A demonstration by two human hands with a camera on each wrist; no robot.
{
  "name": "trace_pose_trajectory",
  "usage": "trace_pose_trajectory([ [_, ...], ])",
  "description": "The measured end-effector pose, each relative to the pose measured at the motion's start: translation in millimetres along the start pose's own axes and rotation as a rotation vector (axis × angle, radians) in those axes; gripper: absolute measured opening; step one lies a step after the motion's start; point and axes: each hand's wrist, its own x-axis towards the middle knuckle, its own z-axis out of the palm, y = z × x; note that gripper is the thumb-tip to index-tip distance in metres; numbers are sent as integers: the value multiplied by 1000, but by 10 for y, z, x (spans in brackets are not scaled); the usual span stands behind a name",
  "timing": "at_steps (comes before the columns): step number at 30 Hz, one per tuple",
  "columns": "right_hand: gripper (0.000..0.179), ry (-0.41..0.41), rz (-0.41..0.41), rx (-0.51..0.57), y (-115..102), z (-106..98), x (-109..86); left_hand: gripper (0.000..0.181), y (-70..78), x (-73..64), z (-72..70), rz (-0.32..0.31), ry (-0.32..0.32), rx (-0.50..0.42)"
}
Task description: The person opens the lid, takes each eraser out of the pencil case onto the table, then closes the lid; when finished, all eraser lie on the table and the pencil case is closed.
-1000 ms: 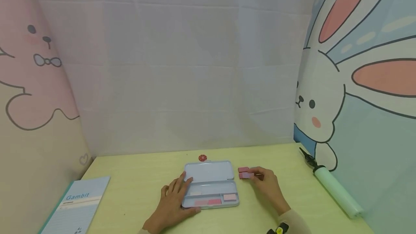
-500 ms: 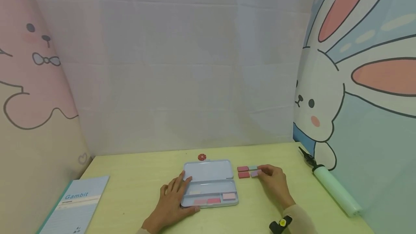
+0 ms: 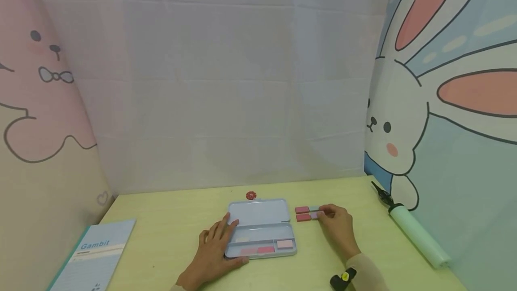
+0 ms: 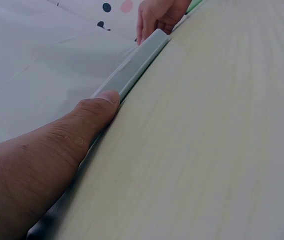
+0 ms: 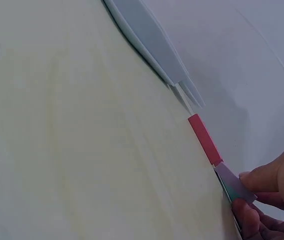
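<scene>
An opened pale blue flat case (image 3: 258,212) lies on the table with pink blocks (image 3: 265,249) in its front compartment. My left hand (image 3: 214,253) rests along the case's left side, fingers spread, its thumb against the front edge in the left wrist view. Right of the case, my right hand (image 3: 338,226) pinches a small lilac block (image 5: 233,181) between thumb and fingers. Its end meets a red block (image 5: 205,140) in the right wrist view. Behind the lilac block is a pale green block (image 3: 313,209), beside another red block (image 3: 301,209); part of the lilac block is covered by fingers.
A red round chip (image 3: 251,195) lies behind the case. A notebook (image 3: 94,253) is at the table's left, and a pale green hand pump (image 3: 418,237) at its right. A white sheet (image 3: 226,80) hangs at the back.
My right hand has drawn the lilac block rightward off the red block, then slightly back left against its end. The pale green block has come into view. My left hand has stayed put.
</scene>
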Motion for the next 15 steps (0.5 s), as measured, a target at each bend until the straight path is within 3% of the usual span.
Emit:
trace_pose_trajectory([
  [9,21,44,-30,-46,14,23,-12,107,-2,7,-4,3,8,0],
  [15,15,60,-47,-13,-57,83,-27,107,-10,-6,25,4,14,6],
])
